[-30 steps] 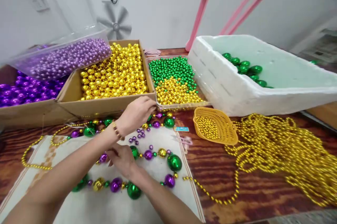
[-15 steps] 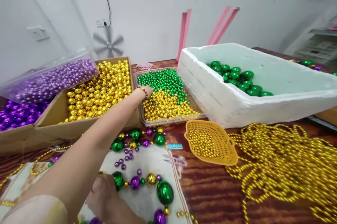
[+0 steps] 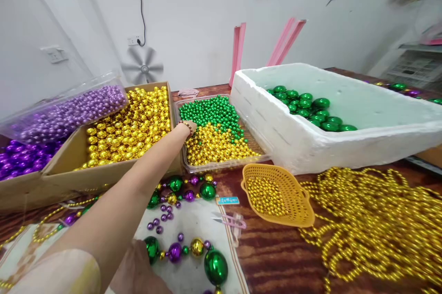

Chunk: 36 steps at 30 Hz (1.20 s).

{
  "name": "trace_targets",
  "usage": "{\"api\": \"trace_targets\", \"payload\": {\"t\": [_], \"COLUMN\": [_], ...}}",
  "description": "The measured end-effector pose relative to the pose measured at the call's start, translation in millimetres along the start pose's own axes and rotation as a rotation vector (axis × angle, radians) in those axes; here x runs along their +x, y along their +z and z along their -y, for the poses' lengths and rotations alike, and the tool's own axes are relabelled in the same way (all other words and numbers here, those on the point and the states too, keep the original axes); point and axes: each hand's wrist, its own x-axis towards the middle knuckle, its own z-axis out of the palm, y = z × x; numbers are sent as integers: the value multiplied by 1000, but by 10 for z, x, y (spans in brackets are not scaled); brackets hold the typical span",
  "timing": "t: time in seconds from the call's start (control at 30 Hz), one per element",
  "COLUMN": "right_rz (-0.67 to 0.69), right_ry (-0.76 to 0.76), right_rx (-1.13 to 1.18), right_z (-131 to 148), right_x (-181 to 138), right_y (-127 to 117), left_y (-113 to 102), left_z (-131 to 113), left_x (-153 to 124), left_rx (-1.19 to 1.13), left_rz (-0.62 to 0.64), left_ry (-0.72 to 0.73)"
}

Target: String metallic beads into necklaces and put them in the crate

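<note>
My left arm reaches across to a clear plastic tray (image 3: 221, 166) of small green beads (image 3: 214, 109) and small gold beads (image 3: 221, 144). My left hand (image 3: 191, 126), with a beaded bracelet at the wrist, is at the tray's left side, its fingers hidden behind the wrist. Low in the view, my right hand (image 3: 138, 268) rests by a bead strand (image 3: 175, 252) of large green, purple and gold balls on a white cloth (image 3: 193, 220). The left forearm covers its fingertips. Several loose purple beads (image 3: 163, 217) lie on the cloth.
Left are a cardboard box (image 3: 103, 163) of gold balls and a clear box (image 3: 74, 110) of purple beads. Right stands a white foam box (image 3: 283, 133) with green balls. A yellow basket (image 3: 297, 202), pink-handled snips (image 3: 235, 221) and piled gold bead chains (image 3: 380, 225) lie nearer.
The view has tipped up slightly, so most things sit lower in the frame. My left hand stays at the tray. My right hand shows lower, with less of its fingers visible.
</note>
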Motion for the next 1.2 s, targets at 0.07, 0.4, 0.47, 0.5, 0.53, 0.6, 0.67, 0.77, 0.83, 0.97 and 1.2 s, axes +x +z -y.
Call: {"api": "trace_targets", "payload": {"t": [0.07,0.4,0.47,0.5,0.53,0.6,0.67,0.77,0.83,0.97,1.2], "right_rz": [9,33,24,14,4,-16,-28,-35,-39,-20,-31], "right_ry": [31,38,43,42,35,2,-28,-37,-28,-6,40], "right_rx": [-3,115,113,109,111,136,159,158,147,152,219], "right_z": [6,-19,-38,-46,-53,-58,-58,-49,-37,-2,5], "right_x": [-31,-28,-21,-19,-17,-15,-16,-19,-20,-25,-74], "right_y": [-51,-21,28,49,68,93,105,100,83,15,-126], "left_y": [-30,-104,-61,-40,-22,-1,4,3,8,14,-258], "left_z": [-34,-340,-397,-415,-427,-438,-441,-451,-470,-527,-468], "left_x": [-9,-339,-410,-437,-457,-479,-479,-472,-480,-531,-716], "left_rx": [118,422,445,457,465,471,462,429,398,315,-18], "left_rz": [32,49,100,116,125,140,158,174,172,159,101], "left_ry": [1,152,192,200,202,202,202,198,188,161,112]}}
